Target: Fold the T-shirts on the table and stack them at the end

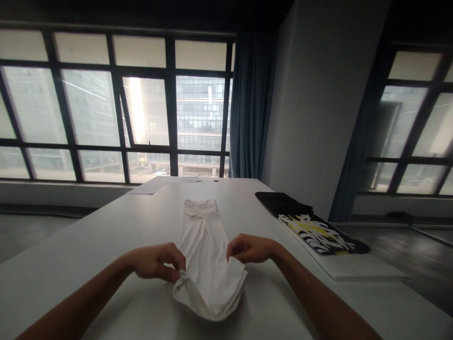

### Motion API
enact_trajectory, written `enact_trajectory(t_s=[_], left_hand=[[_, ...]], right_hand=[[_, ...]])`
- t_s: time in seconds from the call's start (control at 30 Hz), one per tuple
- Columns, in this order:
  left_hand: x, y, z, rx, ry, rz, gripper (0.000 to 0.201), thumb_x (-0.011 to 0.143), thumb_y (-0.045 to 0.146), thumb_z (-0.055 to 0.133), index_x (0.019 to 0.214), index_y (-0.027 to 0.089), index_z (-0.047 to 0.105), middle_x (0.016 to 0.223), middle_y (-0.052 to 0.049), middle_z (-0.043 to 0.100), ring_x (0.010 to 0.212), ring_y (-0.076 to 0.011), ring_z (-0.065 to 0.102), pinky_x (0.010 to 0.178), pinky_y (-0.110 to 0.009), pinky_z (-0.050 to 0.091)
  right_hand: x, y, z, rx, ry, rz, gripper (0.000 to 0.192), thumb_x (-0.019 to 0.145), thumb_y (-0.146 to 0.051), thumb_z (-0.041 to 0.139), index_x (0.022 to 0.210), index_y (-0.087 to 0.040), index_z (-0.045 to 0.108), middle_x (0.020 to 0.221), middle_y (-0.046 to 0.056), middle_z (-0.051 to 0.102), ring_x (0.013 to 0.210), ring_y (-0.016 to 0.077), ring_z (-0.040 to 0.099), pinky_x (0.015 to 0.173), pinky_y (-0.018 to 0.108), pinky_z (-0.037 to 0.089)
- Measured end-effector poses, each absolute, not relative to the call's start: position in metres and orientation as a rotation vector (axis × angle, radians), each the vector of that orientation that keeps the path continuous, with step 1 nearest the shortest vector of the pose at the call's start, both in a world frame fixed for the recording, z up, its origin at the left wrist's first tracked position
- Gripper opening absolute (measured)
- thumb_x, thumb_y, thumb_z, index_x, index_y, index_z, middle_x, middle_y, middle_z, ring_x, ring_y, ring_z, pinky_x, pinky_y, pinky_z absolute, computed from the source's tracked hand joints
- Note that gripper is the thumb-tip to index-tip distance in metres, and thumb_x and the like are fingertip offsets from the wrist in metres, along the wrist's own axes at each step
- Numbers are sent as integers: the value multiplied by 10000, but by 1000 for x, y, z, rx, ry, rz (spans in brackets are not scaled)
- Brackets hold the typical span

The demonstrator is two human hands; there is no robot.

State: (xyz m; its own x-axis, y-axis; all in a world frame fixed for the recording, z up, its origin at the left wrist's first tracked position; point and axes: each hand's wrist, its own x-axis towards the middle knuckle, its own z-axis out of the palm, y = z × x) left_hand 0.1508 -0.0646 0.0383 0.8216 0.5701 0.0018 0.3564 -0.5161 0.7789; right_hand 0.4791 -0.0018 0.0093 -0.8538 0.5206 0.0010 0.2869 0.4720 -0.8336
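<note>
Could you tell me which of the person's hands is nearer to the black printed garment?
Right. The right hand pinches the white garment just left of the black printed garment; the left hand is farther left.

White trousers on a white table; black garment, white-and-yellow zebra print; blue curtain.

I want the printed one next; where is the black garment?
In the head view, the black garment lies on the table's right edge, right of the white garment.
</note>
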Motion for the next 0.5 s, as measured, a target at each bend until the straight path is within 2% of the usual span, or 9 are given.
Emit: enact_trajectory(t_s=[0.07, 0.13, 0.2, 0.27, 0.37, 0.5], left_hand=[[151, -52, 50, 2005, 662, 407, 420, 783, 585, 698, 785, 166, 718, 708, -33, 694, 649, -159, 608, 649, -271, 504], [150, -28, 51, 1896, 765, 637, 460, 754, 616, 706, 824, 162, 713, 784, -49, 714, 713, -179, 640, 716, -306, 524], [146, -1, 40, 1820, 1027, 895, 589, 777, 683, 622, 1021, 153, 700, 987, -105, 731, 853, -230, 674, 821, -374, 530], [141, 19, 18, 1775, 1411, 1022, 717, 853, 705, 470, 1283, 145, 587, 1245, -172, 658, 1026, -291, 662, 913, -455, 505], [137, 24, -15, 2021, 1664, 919, 751, 898, 682, 388, 1432, 159, 458, 1438, -185, 520, 1250, -329, 548, 1040, -498, 429], [150, -2, -32, 2532, 1297, 512, 744, 892, 673, 455, 1474, 209, 427, 1546, -112, 400, 1416, -299, 361, 1171, -460, 286]], right_hand=[[470, 4, 10, -685, -2274, 1322, 360, 781, -455, 699, 922, -125, 719, 839, 59, 713, 765, 178, 640, 714, 293, 511], [458, 16, 7, -805, -2047, 1126, 326, 830, -426, 644, 953, -131, 704, 903, 72, 713, 822, 192, 650, 740, 304, 515], [449, 28, -1, -1042, -1856, 891, 315, 902, -370, 533, 1061, -138, 676, 964, 88, 709, 850, 195, 662, 764, 312, 516], [446, 36, -10, -1292, -1788, 671, 369, 935, -341, 474, 1205, -137, 621, 1008, 110, 705, 862, 199, 673, 802, 324, 512], [449, 35, -23, -1419, -1967, 417, 455, 921, -343, 522, 1322, -132, 562, 1176, 148, 669, 938, 218, 669, 894, 348, 490], [455, 21, -28, -1287, -2306, 370, 424, 918, -353, 532, 1274, -145, 629, 1335, 138, 598, 1155, 241, 600, 1037, 352, 420]])
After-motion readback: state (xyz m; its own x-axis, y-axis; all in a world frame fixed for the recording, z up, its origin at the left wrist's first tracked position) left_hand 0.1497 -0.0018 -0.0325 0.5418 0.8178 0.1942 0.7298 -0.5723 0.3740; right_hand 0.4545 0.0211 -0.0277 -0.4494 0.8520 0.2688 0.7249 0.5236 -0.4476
